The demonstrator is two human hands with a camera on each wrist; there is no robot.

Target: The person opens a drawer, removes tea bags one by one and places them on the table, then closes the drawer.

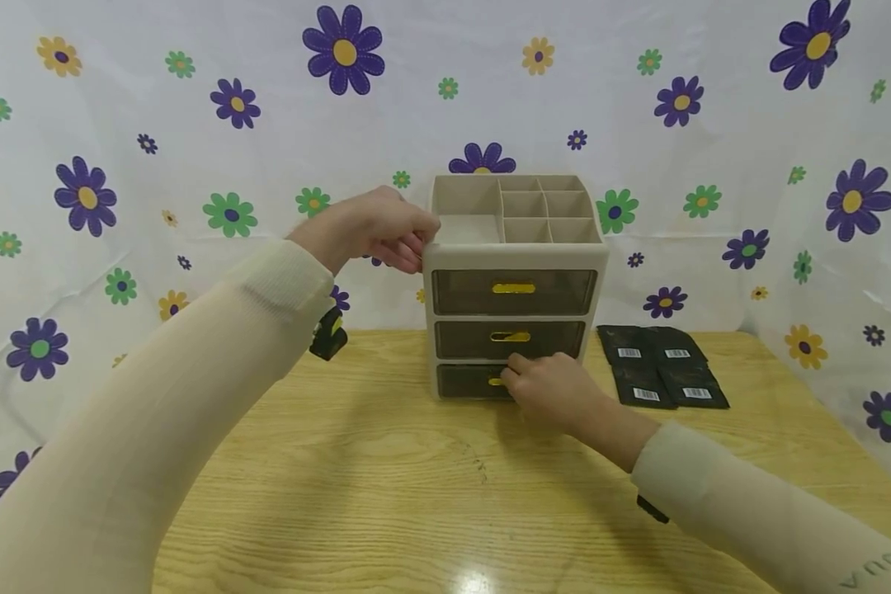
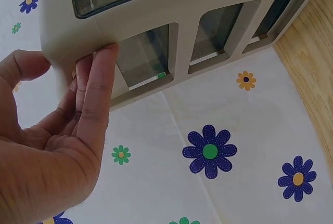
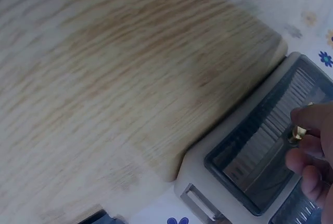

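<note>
A beige desk organizer (image 1: 516, 256) with dark see-through drawers stands upright on the table, all its drawers pushed in. My left hand (image 1: 386, 227) grips its upper left edge, thumb on one side and fingers against the side wall in the left wrist view. At the bottom drawer (image 1: 464, 381), my right hand (image 1: 553, 388) pinches the small gold handle (image 3: 298, 133) between thumb and fingers. The gold handles of the top drawer (image 1: 557, 293) and middle drawer (image 1: 557, 338) show uncovered. Part of the bottom drawer is hidden behind the right hand.
Several flat black packets (image 1: 638, 363) with white labels lie on the wooden table (image 1: 386, 495), right of the organizer. Divided compartments (image 1: 549, 206) form its top. A flower-patterned white cloth (image 1: 252, 49) hangs behind and at both sides.
</note>
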